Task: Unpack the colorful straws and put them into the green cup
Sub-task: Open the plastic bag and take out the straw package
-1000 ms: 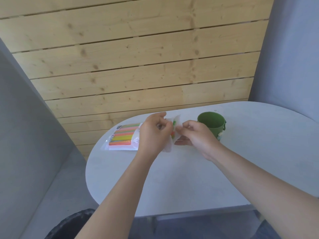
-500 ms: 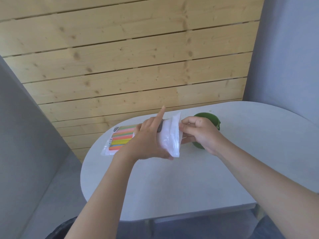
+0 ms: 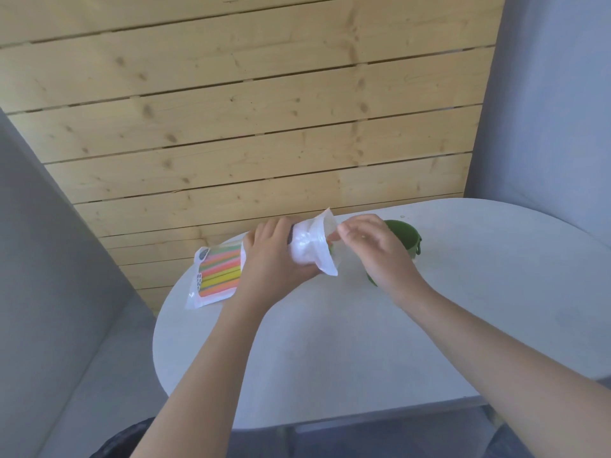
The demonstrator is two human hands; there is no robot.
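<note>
Above the pale table, the left hand grips the clear straw packet around its middle while the right hand pinches its open right end, the green cup standing just behind that hand.

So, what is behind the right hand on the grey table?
The round green cup stands behind the right hand, partly covered by it. Its rim and one side show; its inside cannot be seen.

left hand gripping straw packet, green cup
</note>
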